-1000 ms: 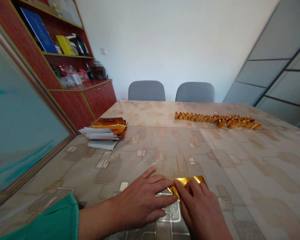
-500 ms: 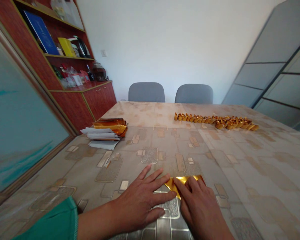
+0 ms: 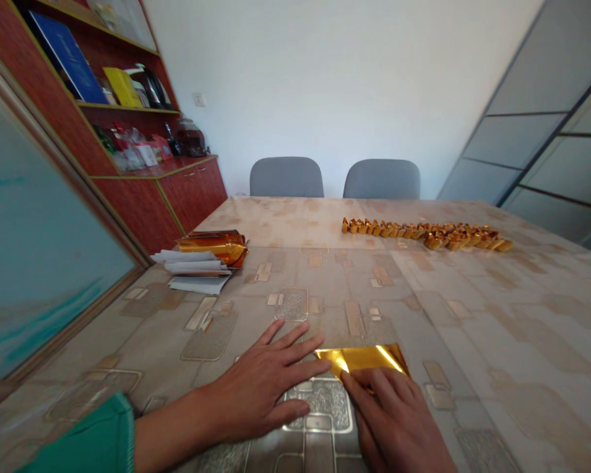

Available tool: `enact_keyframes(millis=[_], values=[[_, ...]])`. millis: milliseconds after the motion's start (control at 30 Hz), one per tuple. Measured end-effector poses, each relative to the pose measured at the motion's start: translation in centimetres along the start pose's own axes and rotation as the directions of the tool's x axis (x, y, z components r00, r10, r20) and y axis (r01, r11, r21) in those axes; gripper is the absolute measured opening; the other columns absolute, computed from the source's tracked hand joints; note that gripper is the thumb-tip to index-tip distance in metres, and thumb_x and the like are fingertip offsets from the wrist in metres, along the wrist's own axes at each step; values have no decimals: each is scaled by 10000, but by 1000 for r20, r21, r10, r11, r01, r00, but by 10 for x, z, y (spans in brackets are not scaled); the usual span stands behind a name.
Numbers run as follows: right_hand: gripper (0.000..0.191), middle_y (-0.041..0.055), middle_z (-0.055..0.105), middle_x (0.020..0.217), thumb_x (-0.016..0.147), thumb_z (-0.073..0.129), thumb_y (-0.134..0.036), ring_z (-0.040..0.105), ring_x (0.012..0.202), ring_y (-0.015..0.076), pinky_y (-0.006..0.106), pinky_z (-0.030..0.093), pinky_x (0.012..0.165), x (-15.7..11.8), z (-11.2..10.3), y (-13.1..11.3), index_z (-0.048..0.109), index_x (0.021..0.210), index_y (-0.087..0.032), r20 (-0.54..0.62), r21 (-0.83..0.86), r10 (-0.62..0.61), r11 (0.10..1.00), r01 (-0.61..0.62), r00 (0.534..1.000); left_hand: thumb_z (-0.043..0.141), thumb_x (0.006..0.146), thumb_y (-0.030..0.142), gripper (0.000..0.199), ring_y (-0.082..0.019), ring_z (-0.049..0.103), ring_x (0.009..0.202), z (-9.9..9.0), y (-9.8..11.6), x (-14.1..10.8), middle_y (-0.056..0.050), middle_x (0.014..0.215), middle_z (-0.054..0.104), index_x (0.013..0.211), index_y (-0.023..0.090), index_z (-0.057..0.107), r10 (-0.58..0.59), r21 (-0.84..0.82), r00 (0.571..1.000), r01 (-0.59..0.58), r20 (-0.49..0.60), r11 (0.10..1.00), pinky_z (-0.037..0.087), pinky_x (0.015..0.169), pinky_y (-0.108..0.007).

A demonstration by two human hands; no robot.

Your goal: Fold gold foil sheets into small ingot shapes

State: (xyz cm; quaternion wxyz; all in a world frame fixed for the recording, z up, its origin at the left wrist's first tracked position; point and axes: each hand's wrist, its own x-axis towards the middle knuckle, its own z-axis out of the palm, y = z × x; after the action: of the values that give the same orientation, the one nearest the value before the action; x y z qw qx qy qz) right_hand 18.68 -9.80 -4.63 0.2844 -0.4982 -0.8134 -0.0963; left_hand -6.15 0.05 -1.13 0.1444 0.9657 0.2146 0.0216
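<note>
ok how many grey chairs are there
2: the left grey chair and the right grey chair, side by side beyond the far edge of the table; others could be out of view.

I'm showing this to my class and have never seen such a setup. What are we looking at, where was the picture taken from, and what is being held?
There is no machine here: these are a person's two bare hands, filmed by one camera worn on their head, looking forward and down. The left hand lies flat on the patterned table beside a folded gold foil sheet. The right hand has its fingers on that sheet. Farther off lie white papers, a bundle of gold foil and a long row of small gold folded pieces.
</note>
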Motion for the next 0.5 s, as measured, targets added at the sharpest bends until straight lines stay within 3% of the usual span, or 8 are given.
enact_keyframes(millis=[167, 333, 400, 500], values=[[401, 20, 712, 944, 819, 569, -96, 615, 833, 202, 332, 456, 783, 0, 1, 1, 677, 1186, -215, 25, 21, 22, 1000, -23, 999, 516, 997, 516, 582, -321, 231, 1516, 4, -16, -5, -28, 1661, 212, 1534, 461, 301, -17, 41, 998, 20, -65, 999, 95, 1210, -621], [412, 21, 709, 936, 818, 567, -99, 610, 828, 198, 327, 453, 775, 1, 3, 0, 675, 1192, -233, 13, 43, 44, 998, -45, 999, 504, 1012, 467, 586, -318, 214, 1521, 8, -13, -8, -81, 1650, 256, 1553, 326, 328, -116, 130, 976, 142, -187, 981, 105, 1217, -601], [426, 24, 707, 929, 806, 558, -87, 610, 824, 198, 327, 459, 766, 2, 2, 1, 673, 1189, -232, 13, 48, 40, 998, -41, 999, 491, 1027, 400, 567, -294, 238, 1515, 7, -6, -8, -79, 1626, 325, 1555, 284, 321, -35, 168, 978, 71, -208, 983, 109, 1229, -566], [447, 20, 703, 931, 783, 568, -69, 613, 822, 197, 326, 471, 751, 4, -3, 3, 668, 1185, -236, 62, 66, 21, 997, -25, 998, 484, 1030, 373, 515, -254, 395, 1432, 5, 9, -3, -87, 1553, 451, 1517, 245, 379, 121, 142, 982, -100, -146, 985, 216, 1220, -478]])
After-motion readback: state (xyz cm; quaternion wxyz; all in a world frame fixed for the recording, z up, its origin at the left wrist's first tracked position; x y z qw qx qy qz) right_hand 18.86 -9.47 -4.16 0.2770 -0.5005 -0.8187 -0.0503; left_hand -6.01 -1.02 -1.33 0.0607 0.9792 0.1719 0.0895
